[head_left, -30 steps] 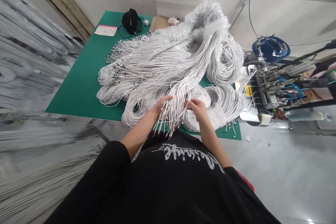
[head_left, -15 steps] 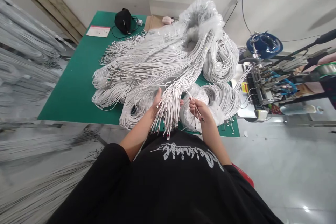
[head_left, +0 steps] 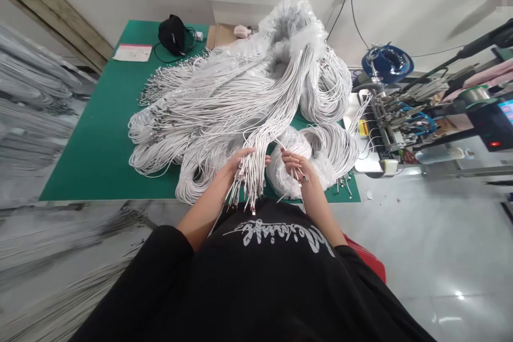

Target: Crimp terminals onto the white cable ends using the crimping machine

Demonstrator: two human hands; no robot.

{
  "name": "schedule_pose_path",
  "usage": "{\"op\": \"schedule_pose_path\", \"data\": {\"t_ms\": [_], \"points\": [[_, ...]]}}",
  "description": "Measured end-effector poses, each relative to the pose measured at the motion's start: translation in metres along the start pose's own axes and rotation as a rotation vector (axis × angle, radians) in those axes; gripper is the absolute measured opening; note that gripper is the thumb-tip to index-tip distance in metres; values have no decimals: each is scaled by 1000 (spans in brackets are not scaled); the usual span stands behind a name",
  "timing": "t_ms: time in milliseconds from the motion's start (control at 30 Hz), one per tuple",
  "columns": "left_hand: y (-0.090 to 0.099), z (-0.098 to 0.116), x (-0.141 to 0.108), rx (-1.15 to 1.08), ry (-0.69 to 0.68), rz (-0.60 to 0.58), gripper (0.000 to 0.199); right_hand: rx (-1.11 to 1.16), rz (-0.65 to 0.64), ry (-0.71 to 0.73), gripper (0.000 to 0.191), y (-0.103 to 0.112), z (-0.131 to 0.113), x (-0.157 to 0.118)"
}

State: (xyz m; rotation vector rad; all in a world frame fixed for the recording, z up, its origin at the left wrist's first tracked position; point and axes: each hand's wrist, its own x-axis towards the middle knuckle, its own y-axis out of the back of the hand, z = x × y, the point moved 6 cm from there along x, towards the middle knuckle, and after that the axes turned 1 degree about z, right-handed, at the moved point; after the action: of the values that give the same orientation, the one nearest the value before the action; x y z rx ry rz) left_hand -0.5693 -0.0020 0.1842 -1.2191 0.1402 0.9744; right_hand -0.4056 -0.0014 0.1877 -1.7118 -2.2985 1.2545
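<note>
A thick bundle of white cables (head_left: 256, 155) runs down from the pile toward my body, its connector ends hanging at the table's near edge. My left hand (head_left: 239, 163) is wrapped around this bundle from the left and beneath, its fingertips showing on the right side. To the right, my right hand (head_left: 296, 164) is closed on a few white cables whose ends stick out below the fingers. Behind both hands lies the big heap of white cables (head_left: 208, 101), partly under clear plastic wrap (head_left: 294, 26). A wrapped coil of cable (head_left: 286, 181) sits beneath my right hand.
The green table (head_left: 92, 144) carries a black bag (head_left: 172, 35) and a paper pad (head_left: 133, 53) at the back left. A machine (head_left: 401, 117) with a blue reel (head_left: 387, 63) stands at the right. More cables (head_left: 32, 133) hang at the left. A red stool (head_left: 366, 262) is behind me on the right.
My left hand's thumb has come down over the bundle, closing around it. My right hand still holds its few cables, their ends now lower against the palm. The view has shifted slightly right.
</note>
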Motion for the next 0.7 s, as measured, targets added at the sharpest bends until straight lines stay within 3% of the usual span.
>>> {"op": "schedule_pose_path", "data": {"t_ms": [133,300,533,700], "points": [[6,-6,2,-11,82,22,38,-14,-1,59,7,7,-4,-2],[12,-9,7,-2,90,17,40,-5,-1,90,9,5,-5,-3],[21,-10,12,12,85,38,43,-45,74,100,17,6,5,-10],[18,-17,12,-15,121,-19,44,-84,102,80,20,8,16,-13]]}}
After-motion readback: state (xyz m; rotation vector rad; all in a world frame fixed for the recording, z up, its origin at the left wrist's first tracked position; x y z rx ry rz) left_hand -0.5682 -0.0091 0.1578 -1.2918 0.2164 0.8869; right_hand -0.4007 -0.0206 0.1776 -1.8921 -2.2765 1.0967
